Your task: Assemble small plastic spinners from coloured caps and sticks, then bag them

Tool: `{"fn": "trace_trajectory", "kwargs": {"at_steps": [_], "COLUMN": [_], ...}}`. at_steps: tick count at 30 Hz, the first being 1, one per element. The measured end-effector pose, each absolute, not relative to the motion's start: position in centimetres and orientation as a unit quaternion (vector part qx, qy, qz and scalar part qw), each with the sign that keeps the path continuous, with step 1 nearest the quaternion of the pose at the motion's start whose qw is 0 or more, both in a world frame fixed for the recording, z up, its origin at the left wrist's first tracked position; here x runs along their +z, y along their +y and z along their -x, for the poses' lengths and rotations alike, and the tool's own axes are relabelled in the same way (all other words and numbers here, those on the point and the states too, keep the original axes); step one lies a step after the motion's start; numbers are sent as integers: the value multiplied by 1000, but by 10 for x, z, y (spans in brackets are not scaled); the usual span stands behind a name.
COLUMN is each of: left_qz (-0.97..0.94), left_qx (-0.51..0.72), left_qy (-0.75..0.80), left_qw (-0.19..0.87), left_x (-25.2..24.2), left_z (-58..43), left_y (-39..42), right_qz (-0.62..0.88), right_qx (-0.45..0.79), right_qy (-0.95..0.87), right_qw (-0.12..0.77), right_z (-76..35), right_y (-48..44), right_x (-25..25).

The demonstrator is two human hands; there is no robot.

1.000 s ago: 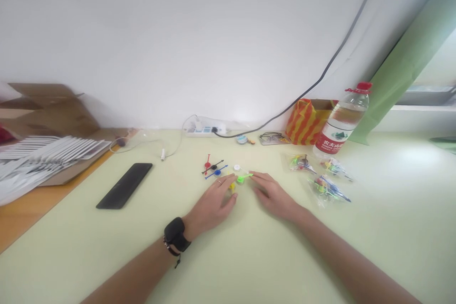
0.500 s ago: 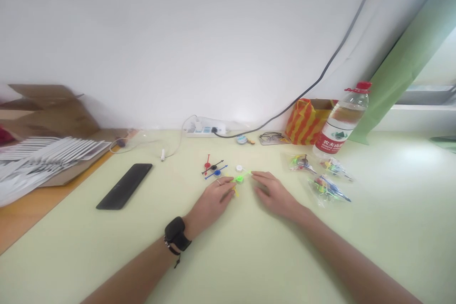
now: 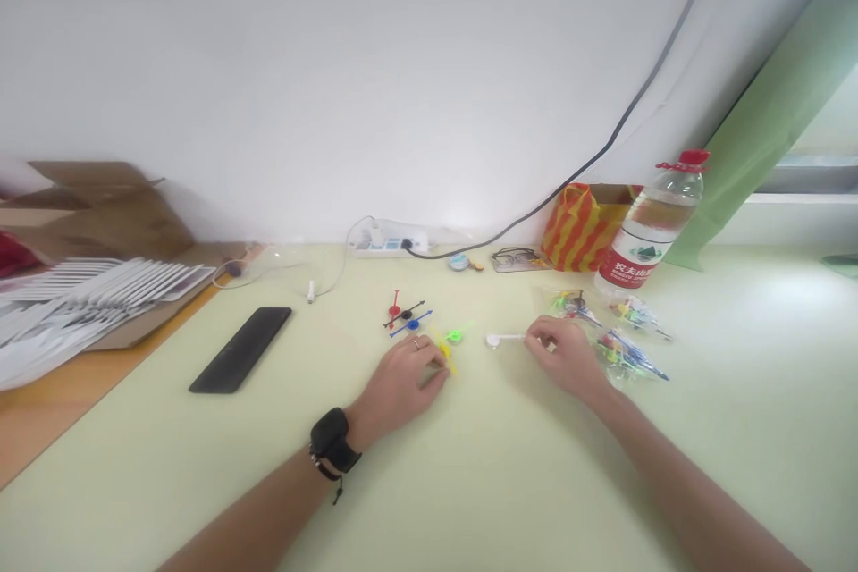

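My left hand (image 3: 400, 380) rests on the pale green table (image 3: 469, 483), fingers curled onto a small yellow plastic piece (image 3: 445, 352). A green piece (image 3: 455, 336) lies just beyond it. My right hand (image 3: 568, 357) is further right, pinching the stem of a white plastic piece (image 3: 500, 339) whose round end points left. Red, black and blue stick pieces (image 3: 404, 314) lie in a small cluster behind my left hand.
Small clear bags of coloured pieces (image 3: 620, 335) lie by my right hand. A water bottle (image 3: 650, 228) and striped bag (image 3: 577, 229) stand behind. A black phone (image 3: 241, 349) lies left, beside white sheets (image 3: 87, 299), a cardboard box (image 3: 100, 201) and a power strip (image 3: 392, 241).
My right hand has moved to the right, away from the green piece, and now holds the white piece. My left hand stays put on the yellow piece.
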State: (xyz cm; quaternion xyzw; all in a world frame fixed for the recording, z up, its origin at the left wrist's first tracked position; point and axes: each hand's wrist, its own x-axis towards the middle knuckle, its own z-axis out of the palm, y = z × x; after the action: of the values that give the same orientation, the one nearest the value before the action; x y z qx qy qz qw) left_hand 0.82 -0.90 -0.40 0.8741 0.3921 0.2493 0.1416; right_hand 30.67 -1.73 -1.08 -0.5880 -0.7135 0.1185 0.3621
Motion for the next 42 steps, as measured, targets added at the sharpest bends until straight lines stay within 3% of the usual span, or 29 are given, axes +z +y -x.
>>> {"fn": "trace_trajectory", "kwargs": {"at_steps": [12,23,32,38,42], "left_qz": [-881,-852,-701,-681,-650], "left_qx": [242,264,330,325,311], "left_qy": [358,340,356,311,322], "left_qw": [194,298,522,578,614], "left_x": [-10,0,-1,1,-1], "left_z": [-6,-12,-22,-25,-24], "left_y": [-9,-15,-18,-23,-23], "right_qz": [508,441,375,368,412], "right_qx": [307,442,551,546,423], "right_qy": [-738,-692,-636,-625,-673], "right_qw": [321,362,390,418,445], "right_z": [-280,-273,-256,-245,-245], "right_y": [-35,-39,-51,-53,-55], "right_x": [-7,1,12,1,-3]}}
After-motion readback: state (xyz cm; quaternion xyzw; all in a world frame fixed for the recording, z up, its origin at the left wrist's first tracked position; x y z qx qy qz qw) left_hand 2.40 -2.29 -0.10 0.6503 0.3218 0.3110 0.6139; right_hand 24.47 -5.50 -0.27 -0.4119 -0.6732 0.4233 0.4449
